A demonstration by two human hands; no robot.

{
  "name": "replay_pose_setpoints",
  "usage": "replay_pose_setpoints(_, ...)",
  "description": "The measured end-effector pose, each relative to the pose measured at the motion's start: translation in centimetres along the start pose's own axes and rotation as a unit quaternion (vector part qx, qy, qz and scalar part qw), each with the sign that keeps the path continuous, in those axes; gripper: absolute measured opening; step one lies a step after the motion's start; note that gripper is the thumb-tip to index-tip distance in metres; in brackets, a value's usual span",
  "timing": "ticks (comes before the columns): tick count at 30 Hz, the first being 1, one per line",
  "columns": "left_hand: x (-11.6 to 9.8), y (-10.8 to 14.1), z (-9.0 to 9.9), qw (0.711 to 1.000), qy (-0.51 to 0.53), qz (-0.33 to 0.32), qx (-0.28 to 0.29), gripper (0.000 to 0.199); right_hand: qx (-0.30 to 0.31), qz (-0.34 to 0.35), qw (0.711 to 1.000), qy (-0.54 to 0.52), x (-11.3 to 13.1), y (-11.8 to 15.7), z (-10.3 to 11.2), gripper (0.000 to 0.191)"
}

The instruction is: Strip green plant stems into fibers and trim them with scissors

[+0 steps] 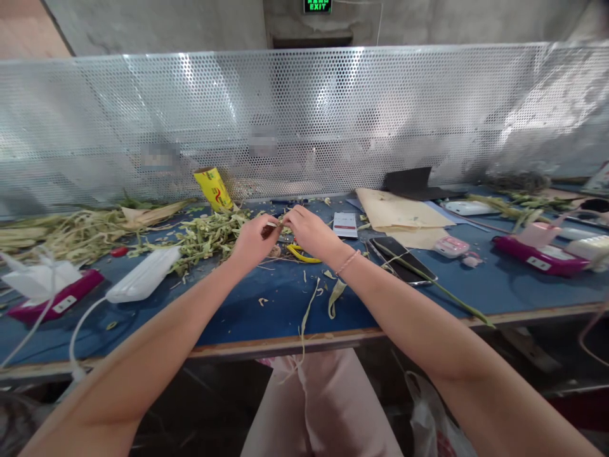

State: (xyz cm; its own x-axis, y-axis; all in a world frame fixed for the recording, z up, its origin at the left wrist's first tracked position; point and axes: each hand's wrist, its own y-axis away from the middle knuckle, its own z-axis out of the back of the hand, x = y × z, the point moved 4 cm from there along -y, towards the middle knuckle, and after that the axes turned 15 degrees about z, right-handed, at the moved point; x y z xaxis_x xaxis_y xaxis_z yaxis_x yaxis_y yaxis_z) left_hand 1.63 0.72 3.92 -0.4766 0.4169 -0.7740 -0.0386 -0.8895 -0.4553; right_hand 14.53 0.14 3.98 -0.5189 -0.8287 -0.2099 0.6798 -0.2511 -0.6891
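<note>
Both hands meet above the middle of the blue table. My left hand [254, 240] is closed, its fingers curled round a small dark-brown thing [269, 230] whose kind I cannot make out. Pinched fingers of my right hand [305, 228] come close to the left fingertips at that same spot; what they grip is hidden. Just below the right hand lies a tool with yellow handles [303, 255], partly covered. A heap of pale green dried plant stems and leaves [202, 238] spreads beside the left hand.
A yellow tube [214, 189] leans near the perforated metal screen [304, 120]. Left are a white power adapter [145, 274] and a purple power strip [57, 295]. Right lie a white card [345, 225], a black phone [402, 259], brown paper [397, 212] and another purple strip [540, 254].
</note>
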Motion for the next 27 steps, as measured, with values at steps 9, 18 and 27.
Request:
replay_pose_setpoints(9, -1.2, 0.4, 0.5, 0.996, -0.034, -0.084, -0.015, 0.003, -0.005, -0.018, 0.998, -0.057, -0.2, -0.2, 0.0, 0.02)
replay_pose_setpoints(18, -0.9, 0.2, 0.6, 0.988, -0.085, -0.123, 0.041, 0.009, -0.059, -0.232, 0.828, -0.507, -1.4, 0.1, -1.2, 0.014)
replay_pose_setpoints(27, -0.2, 0.0, 0.2, 0.982, 0.186, 0.016, 0.033, 0.023, -0.086, -0.217, 0.836, -0.497, -1.8, 0.2, -0.8, 0.014)
